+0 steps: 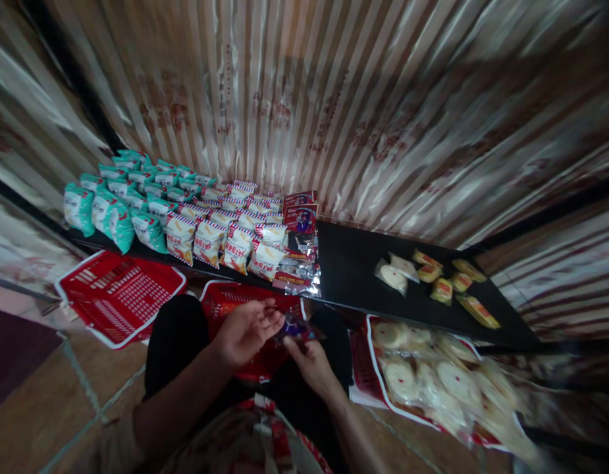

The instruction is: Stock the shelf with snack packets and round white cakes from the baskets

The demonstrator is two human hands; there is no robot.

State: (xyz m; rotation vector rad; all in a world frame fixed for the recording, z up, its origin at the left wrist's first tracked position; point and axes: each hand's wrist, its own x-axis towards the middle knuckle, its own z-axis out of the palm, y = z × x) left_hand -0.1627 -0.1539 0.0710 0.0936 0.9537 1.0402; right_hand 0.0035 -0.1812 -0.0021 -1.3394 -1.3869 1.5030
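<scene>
Pinches a dark packet [298,328] in the right hand [311,365], with the left hand [245,331] half-curled beside it, over a red basket [259,368]. Faces a black shelf [351,263] bearing teal bags [103,209], white bags [209,241], red packets [300,217] and, farther right, pale round packs [393,278] and yellow packets [441,290]. Has bagged pale discs [457,382] in another basket [376,364] at right.

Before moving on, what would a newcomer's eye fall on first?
Probably the teal bags and white bags crowding the left of the black shelf. Next, the red basket below its right end, heaped with pale packs. Near the centre, the left hand and right hand meet at a dark packet.
</scene>
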